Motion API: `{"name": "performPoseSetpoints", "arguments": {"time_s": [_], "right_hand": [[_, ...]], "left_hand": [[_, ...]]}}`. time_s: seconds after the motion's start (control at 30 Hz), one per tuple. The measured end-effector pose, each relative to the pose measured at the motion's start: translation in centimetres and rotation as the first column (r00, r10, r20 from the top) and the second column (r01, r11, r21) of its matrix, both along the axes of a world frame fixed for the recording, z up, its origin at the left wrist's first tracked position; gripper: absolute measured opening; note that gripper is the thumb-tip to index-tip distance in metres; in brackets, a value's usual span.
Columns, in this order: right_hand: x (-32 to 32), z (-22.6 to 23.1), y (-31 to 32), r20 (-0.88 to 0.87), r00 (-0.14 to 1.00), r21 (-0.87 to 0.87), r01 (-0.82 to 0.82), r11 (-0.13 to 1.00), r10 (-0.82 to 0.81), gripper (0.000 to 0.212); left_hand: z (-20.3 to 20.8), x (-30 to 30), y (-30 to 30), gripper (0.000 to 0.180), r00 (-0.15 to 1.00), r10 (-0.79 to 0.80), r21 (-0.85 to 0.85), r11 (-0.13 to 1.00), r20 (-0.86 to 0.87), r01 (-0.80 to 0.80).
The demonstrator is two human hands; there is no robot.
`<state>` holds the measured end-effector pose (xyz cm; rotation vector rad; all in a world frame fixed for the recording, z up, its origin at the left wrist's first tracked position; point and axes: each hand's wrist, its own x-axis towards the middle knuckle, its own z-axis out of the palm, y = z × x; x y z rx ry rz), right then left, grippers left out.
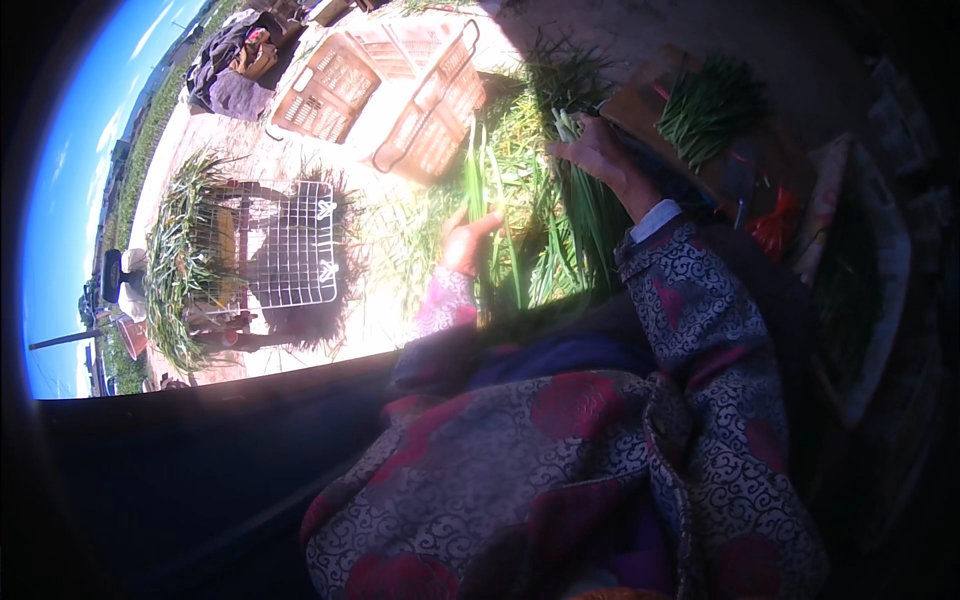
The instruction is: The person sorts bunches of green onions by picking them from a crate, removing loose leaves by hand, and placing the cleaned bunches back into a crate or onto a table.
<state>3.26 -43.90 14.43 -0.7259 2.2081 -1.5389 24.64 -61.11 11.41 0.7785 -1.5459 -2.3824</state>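
Note:
My left hand (468,243), in bright sun, closes around a few long green stalks (476,170) that look like chives or scallions; they stand upward from its grip, thumb pointing right. To its right, in shade, my right hand (594,150) grips a thicker bunch of similar stalks (583,215). Pale ends (566,124) poke out above that hand, and the green leaves hang below it. Between and beneath the hands lies a loose heap of green and yellowish leaves (550,262). Some of the right hand's fingers are hidden.
Pale plastic crates (425,125) stand ahead. A white wire rack (290,245) with leaves (185,260) piled on its far side is at left. At right, a bundle of green stalks (712,108) rests on a brown board (640,100), near a red plastic bag (772,225) and a long pale-rimmed container (893,270).

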Motion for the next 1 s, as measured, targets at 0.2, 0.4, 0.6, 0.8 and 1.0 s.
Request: {"name": "performPoseSetpoints", "arguments": {"time_s": [0.2, 0.4, 0.6, 0.8, 1.0], "right_hand": [[4.1, -2.0, -2.6, -0.056, 0.994, -0.106, -0.096, 0.990, 0.091, 0.045], [0.7, 1.7, 0.6, 0.197, 0.968, -0.253, -0.101, 0.962, 0.153, 0.029], [3.8, 2.1, -1.6, 0.145, 0.977, -0.044, -0.151, 0.988, 0.156, 0.042], [3.7, 1.6, -2.0, 0.249, 0.946, -0.019, -0.211, 0.977, 0.209, 0.035], [2.9, -0.5, -2.3, 0.116, 0.963, -0.049, -0.238, 0.970, 0.242, 0.029]], "left_hand": [[0.7, -1.0, 1.9, 0.045, 0.987, -0.159, 0.168, 0.973, -0.023, 0.161], [1.7, -0.6, 1.8, 0.039, 0.985, -0.164, 0.179, 0.972, 0.057, 0.152], [1.0, -0.5, 2.4, 0.032, 0.948, -0.319, 0.206, 0.926, -0.016, 0.315], [0.6, -1.3, 2.2, 0.017, 0.988, -0.068, 0.170, 0.981, -0.141, 0.092], [2.3, -2.5, 3.5, 0.012, 0.996, 0.025, -0.117, 0.992, -0.087, -0.035]]}}
